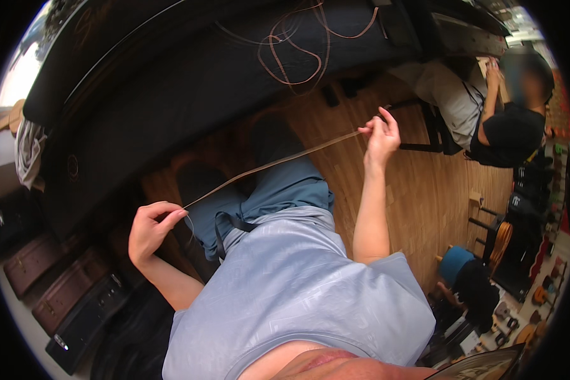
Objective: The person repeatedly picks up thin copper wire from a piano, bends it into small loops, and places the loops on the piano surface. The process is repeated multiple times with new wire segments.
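My left hand (pixel 151 229) pinches a thin, pale tan cord (pixel 266 163) between thumb and fingertips, with a short, fine end dangling below the grip. My right hand (pixel 379 134), higher and to the right, has its fingers closed on the other end, some fingers raised. The cord runs nearly straight, slightly wavy, across the front of my body at lap height. More loose, copper-coloured cords (pixel 289 82) lie in loops on the large black surface (pixel 139 69) ahead of me.
A person (pixel 513 126) in black sits at the upper right, hands raised on a pale object. Another person (pixel 468 285) is at lower right near stools. Several instrument cases (pixel 63 291) line the left side. Wooden floor (pixel 424 196) lies around me, with black chair legs at right.
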The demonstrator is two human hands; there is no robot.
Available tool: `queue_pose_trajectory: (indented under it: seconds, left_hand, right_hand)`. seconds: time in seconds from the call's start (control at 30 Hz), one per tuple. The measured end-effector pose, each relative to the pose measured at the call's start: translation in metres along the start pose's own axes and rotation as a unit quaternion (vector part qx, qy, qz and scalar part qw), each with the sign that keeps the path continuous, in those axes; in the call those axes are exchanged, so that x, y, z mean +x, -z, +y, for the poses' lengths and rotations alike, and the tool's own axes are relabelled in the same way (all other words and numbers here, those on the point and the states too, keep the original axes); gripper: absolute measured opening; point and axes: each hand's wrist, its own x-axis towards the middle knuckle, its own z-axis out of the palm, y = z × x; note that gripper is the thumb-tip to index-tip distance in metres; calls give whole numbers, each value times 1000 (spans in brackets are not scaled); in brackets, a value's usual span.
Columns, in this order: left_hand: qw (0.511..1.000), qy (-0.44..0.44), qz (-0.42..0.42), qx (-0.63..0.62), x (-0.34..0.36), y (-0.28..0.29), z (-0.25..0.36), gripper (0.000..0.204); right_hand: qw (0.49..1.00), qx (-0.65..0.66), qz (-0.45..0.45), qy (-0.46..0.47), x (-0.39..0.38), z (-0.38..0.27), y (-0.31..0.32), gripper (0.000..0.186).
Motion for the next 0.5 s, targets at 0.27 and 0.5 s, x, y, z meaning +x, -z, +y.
queue_pose_trajectory:
  seconds: [0.27,0.5]
  left_hand:
    - [983,85,153,48,-86,52,-30,11]
    - [897,115,423,57,-149,82,-56,18]
  right_hand:
    - [996,-59,58,-19,21,37,44,18]
    - [992,-105,-7,-74,13,61,31,19]
